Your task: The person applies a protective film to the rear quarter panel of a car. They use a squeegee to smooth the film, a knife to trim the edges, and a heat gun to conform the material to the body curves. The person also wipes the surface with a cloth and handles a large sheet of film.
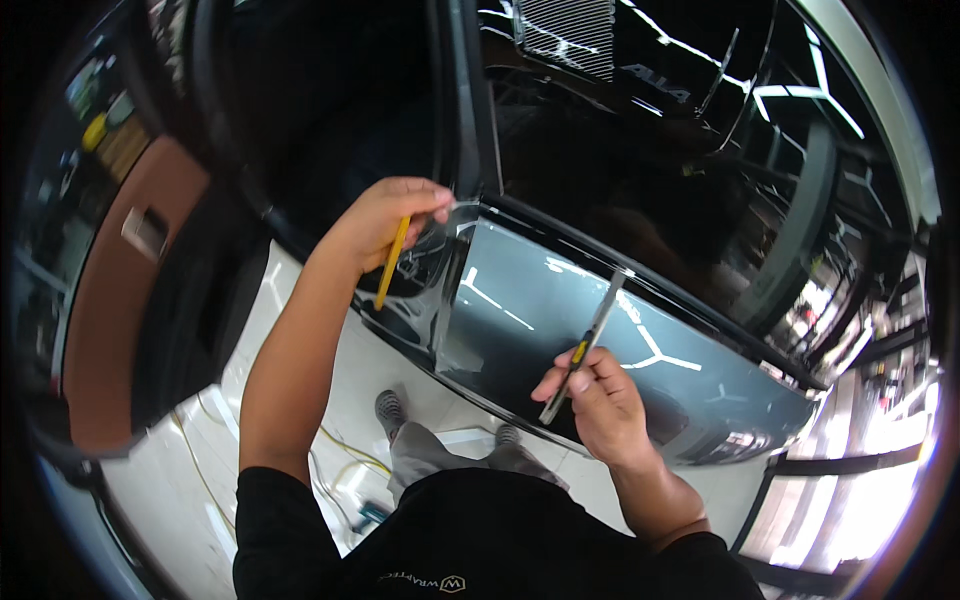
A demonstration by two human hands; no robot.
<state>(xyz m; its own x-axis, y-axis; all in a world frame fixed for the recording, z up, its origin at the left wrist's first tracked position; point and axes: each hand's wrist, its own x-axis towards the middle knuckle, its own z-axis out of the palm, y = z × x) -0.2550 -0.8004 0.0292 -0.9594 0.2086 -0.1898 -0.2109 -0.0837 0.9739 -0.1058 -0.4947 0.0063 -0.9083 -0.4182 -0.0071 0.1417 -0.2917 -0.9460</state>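
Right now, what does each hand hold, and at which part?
The right hand holds a slim utility knife near its lower end. The left hand holds a yellow stick-like tool by its upper end and pinches the edge of a clear film.

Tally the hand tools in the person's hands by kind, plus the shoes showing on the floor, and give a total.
Utility knife, grey with yellow slider, in the right hand: 1
Yellow stick tool, in the left hand: 1
Grey shoes: 2
Total: 4
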